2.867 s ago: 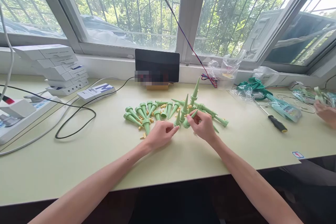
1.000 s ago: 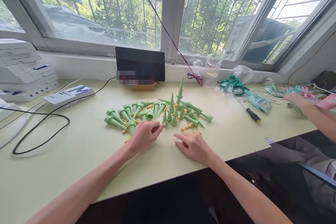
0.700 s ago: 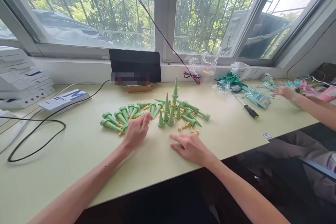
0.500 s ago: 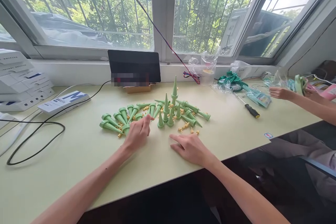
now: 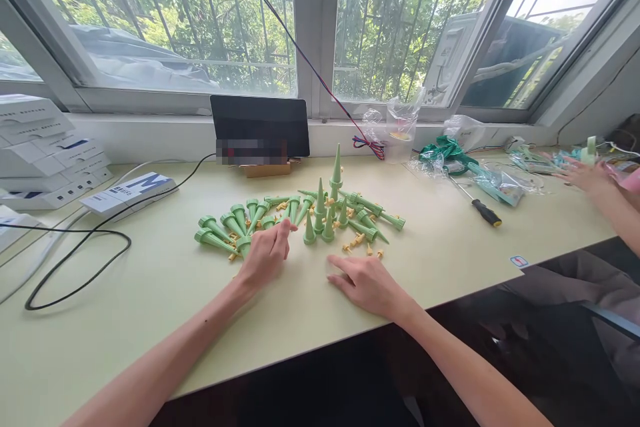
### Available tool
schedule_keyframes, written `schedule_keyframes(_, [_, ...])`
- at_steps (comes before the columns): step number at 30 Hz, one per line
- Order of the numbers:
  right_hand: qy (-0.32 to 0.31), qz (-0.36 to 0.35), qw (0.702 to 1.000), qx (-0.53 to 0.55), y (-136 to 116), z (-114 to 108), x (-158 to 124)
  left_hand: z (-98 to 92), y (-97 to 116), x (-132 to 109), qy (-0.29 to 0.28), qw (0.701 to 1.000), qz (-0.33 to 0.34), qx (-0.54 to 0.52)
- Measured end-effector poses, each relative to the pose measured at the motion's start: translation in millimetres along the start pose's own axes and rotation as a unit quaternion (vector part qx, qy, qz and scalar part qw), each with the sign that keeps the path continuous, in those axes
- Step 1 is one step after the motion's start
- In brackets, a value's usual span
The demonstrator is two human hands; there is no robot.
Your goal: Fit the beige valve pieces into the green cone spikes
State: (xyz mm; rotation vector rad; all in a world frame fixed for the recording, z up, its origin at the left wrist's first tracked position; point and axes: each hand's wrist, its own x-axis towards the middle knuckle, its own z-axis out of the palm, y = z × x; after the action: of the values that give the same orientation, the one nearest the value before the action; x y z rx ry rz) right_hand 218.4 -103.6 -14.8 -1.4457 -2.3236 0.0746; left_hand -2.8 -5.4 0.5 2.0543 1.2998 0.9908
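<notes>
My left hand (image 5: pixel 267 248) is closed at the near edge of a pile of green plastic spikes (image 5: pixel 233 222), its thumb and forefinger together; whatever they may hold is hidden. On the table (image 5: pixel 280 333), my right hand (image 5: pixel 367 283) rests low with its fingers apart and nothing in them. Several green cones stand point up between and beyond the hands, among them a tall stacked one (image 5: pixel 336 170) at the back. Small yellow plastic fittings (image 5: pixel 357 240) lie scattered among the spikes, a few just beyond my right hand.
A tablet (image 5: pixel 260 125) leans at the window behind the spikes. White boxes (image 5: pixel 47 160) and a black cable (image 5: pixel 80 230) are on the left. On the right are a screwdriver (image 5: pixel 485 212), plastic bags (image 5: pixel 500 185) and another person's hand (image 5: pixel 587 177).
My two hands keep the same poses by the spikes. The view has shifted slightly, and the other person's hand at right has moved away rightward and opened.
</notes>
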Motion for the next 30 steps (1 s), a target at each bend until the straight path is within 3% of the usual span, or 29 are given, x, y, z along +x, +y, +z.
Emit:
schedule_keyframes(7, [0.030,-0.004,0.999,0.015,3,2,-5,-0.9,1,-1,0.006,1.000,0.012,0.000])
schedule_keyframes(14, [0.195,0.119,0.973,0.009,26,-10,-26,-1.8,3,-2,0.005,1.000,0.013,-0.004])
schedule_keyframes(20, [0.152,0.157,0.974,-0.050,32,-10,-31,-1.3,5,-3,0.003,1.000,0.016,-0.006])
schedule_keyframes(30, [0.111,0.100,0.988,0.046,5,1,-20,-1.2,1,-3,0.004,1.000,0.021,-0.016])
